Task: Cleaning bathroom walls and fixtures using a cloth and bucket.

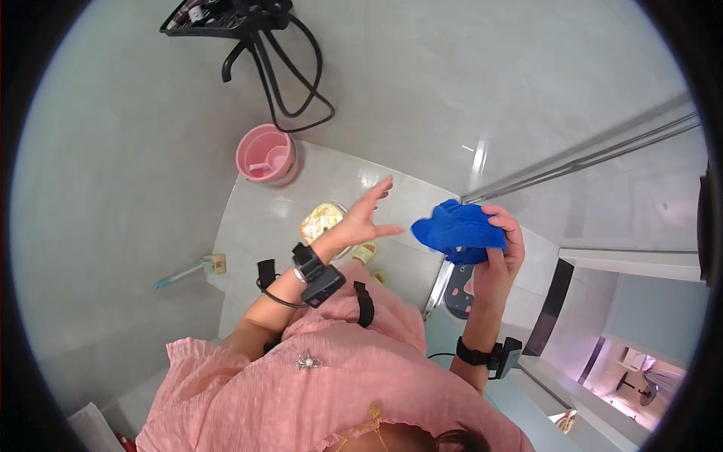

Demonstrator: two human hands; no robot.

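My right hand (505,246) grips a crumpled blue cloth (460,229) by its right side, with the thumb below and the fingers over the edge. The cloth hangs in the air near the corner where the tiled wall meets a sliding glass panel. My left hand (361,217) is held out to the left of the cloth, apart from it. Its fingers are spread and hold nothing. Below that hand, partly hidden by it, a small yellow patterned item (321,220) is on the floor. Both wrists carry black strapped devices.
A pink bucket (265,152) with a pink dipper (275,161) inside stands by the wall. Above it hangs a black hose (316,90) below a loaded shelf (212,20). A blue-handled brush (179,276) leans at left. A metal door rail (587,161) and dark mat (457,291) lie right.
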